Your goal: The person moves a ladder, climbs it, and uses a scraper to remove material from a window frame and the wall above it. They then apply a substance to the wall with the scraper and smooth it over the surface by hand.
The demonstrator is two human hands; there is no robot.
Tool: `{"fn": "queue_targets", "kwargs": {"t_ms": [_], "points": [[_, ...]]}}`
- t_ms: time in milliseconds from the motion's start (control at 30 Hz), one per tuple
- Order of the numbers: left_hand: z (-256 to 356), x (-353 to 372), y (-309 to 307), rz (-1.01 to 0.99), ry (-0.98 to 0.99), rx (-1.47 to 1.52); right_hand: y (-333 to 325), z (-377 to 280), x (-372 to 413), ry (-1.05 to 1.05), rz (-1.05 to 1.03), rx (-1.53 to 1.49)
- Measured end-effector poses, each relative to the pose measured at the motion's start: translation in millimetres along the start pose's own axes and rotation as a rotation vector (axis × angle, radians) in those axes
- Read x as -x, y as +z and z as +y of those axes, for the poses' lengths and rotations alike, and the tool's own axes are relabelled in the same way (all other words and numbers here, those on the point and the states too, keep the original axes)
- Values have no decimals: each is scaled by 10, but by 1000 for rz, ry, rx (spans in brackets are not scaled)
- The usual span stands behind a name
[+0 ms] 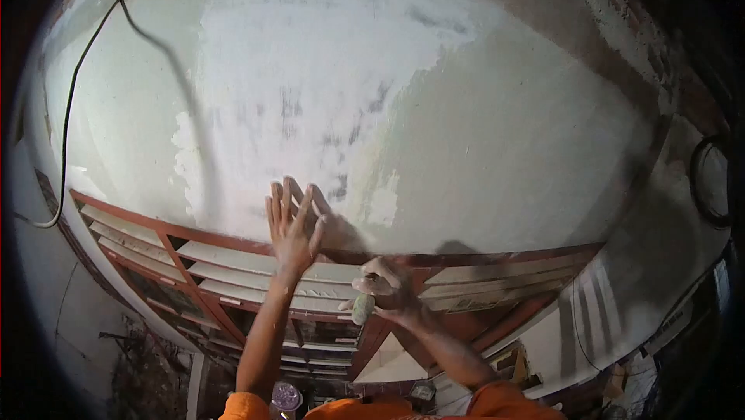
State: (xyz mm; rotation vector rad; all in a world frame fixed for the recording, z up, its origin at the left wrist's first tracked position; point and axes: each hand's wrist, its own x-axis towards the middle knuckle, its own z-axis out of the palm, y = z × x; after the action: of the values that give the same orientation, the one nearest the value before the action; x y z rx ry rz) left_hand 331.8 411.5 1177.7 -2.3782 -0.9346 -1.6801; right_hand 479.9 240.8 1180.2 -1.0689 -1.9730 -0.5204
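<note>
My left hand [293,228] is raised with its fingers spread, against or just in front of the lower part of the plastered wall [256,102]. Its shadow falls on the wall to the right. My right hand [392,290], whitened with dust, is lower and to the right, in front of the window frame. Its fingers are curled round a pale green, rounded, handle-like object [362,309], whose end sticks out below the hand. The rest of that object is hidden. A broad white patch with grey smudges covers the wall's middle.
A red-brown window frame [182,261] with pale louvre slats runs below the wall. A black cable [74,94] hangs at the left, and a coiled dark cable [702,187] hangs at the right. Down below stands a tub [286,397] near my body.
</note>
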Motion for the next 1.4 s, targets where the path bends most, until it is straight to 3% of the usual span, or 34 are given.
{"fn": "queue_targets", "kwargs": {"t_ms": [67,133,200,233,267,300,333,367,400,467,500,533,600,633,667,733,767,867,900,933,1000,1067,1133,1200,1233,1267,1400], "points": [[240,432,-115,-131,-192,297,17,-182,296,100,45,48],[420,1011,-120,-412,-443,535,22,-312,481,209,96,96],[599,1371,-254,-897,-777,836,26,-405,576,308,91,176],[559,1783,-95,-979,-932,1144,79,-424,647,291,154,133],[510,2097,73,-1042,-1089,1460,295,-447,921,302,153,126],[598,2060,-8,-1045,-1101,1454,616,-476,1310,754,367,-422],[752,1917,-141,-975,-1233,1596,791,-501,1518,1184,570,-991],[869,1773,-240,-890,-1363,1735,691,-596,1441,989,409,-568],[921,1685,-299,-774,-1409,1715,629,-720,1356,1003,403,-579],[1000,1437,-432,-548,-1414,1825,479,-907,986,548,301,-87],[993,1335,-459,-505,-1409,1740,528,-953,1032,547,278,-158],[932,1300,-470,-514,-1392,1676,591,-1050,1222,838,108,-649],[771,1179,-477,-592,-1210,1512,603,-1063,1160,569,108,-293],[815,980,-625,-591,-1273,1422,531,-1088,1036,572,99,-232],[876,878,-605,-463,-1221,1345,580,-1085,1050,577,101,-235],[708,843,-488,-468,-1071,1325,625,-1100,970,1002,332,-1027],[711,814,-473,-473,-1074,1323,522,-1087,839,972,233,-1073],[814,661,-459,-510,-1051,1354,556,-999,650,1150,109,-967],[818,659,-420,-579,-1031,1301,543,-975,500,1019,205,-807],[839,641,-385,-647,-1008,1249,622,-917,511,1031,256,-751],[881,596,-361,-651,-1030,1357,619,-854,399,1063,342,-833],[725,629,-270,-817,-977,1146,556,-815,322,1164,364,-974],[641,658,-144,-837,-901,1187,529,-727,273,1264,383,-1116],[704,554,-136,-738,-670,1135,622,-558,307,1071,413,-916],[728,501,-123,-742,-668,1133,742,-463,257,1017,565,-1012],[754,435,-100,-689,-643,1140,762,-404,274,1015,570,-1011],[755,184,76,-535,-681,1266,754,-136,245,1048,361,-812]]}}
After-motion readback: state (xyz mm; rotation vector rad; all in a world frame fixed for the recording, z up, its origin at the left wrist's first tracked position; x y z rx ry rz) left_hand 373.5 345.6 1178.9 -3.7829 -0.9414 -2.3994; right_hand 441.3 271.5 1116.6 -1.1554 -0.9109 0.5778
